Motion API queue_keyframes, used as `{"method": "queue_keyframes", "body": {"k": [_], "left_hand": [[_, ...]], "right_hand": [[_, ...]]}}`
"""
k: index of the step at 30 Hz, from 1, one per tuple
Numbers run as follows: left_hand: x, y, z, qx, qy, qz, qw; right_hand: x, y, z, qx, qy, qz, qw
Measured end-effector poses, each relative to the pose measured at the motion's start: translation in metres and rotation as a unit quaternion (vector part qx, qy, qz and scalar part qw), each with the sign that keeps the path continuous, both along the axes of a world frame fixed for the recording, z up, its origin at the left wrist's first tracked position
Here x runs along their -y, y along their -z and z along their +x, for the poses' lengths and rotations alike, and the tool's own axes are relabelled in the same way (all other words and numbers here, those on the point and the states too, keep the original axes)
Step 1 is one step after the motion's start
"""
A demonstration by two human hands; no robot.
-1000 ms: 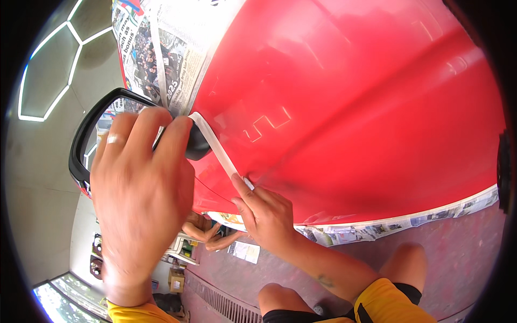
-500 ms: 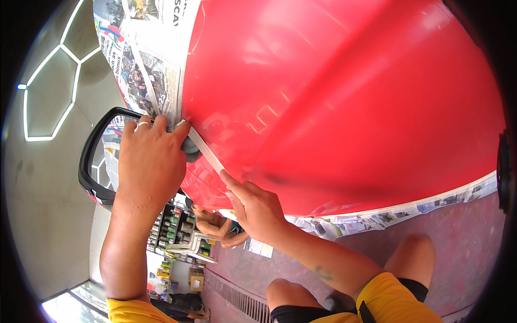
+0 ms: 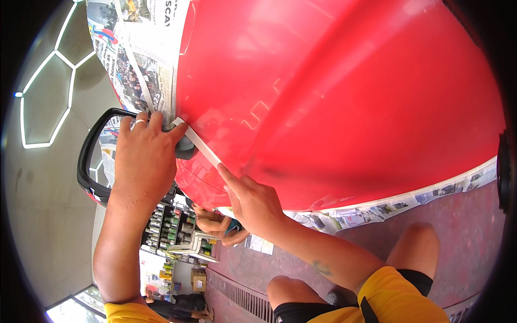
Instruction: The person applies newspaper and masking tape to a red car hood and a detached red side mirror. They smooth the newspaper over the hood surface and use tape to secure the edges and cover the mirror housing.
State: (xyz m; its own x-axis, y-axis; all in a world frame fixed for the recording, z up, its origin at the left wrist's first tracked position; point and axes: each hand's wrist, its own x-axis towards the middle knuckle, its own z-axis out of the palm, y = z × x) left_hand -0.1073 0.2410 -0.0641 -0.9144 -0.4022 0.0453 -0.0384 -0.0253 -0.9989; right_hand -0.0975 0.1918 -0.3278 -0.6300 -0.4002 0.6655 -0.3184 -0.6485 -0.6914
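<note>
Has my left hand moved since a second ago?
Yes: your left hand has shifted rightward against the side mirror, covering less of it.

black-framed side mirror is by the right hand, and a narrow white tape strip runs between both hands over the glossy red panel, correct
Wrong hand: the head view shows the black-framed side mirror by the left hand, not the right hand. The narrow white tape strip does run between both hands over the glossy red panel.

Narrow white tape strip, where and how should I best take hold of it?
Likely pinch the narrow white tape strip by its upper end, from the left, beside the left grip: it's thin and slants down rightward, and the right grip meets its visible lower end.
</note>
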Motion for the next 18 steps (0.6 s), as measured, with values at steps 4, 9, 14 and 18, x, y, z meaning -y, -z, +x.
{"method": "queue_keyframes", "body": {"k": [4, 9, 14, 18], "left_hand": [[-0.002, 0.0, -0.001, -0.01, -0.014, 0.002, 1.0], [0.002, 0.0, 0.003, 0.004, 0.008, -0.008, 1.0], [0.009, 0.009, 0.005, 0.022, 0.015, 0.001, 1.0], [0.009, 0.018, 0.009, 0.045, 0.016, -0.002, 0.999]], "right_hand": [[0.008, -0.001, 0.002, 0.006, 0.008, -0.006, 1.0], [0.009, 0.002, 0.002, 0.029, -0.044, -0.013, 0.999], [0.013, 0.001, 0.005, 0.04, -0.062, -0.004, 0.997], [0.016, 0.0, 0.005, 0.043, -0.044, -0.024, 0.998]]}}
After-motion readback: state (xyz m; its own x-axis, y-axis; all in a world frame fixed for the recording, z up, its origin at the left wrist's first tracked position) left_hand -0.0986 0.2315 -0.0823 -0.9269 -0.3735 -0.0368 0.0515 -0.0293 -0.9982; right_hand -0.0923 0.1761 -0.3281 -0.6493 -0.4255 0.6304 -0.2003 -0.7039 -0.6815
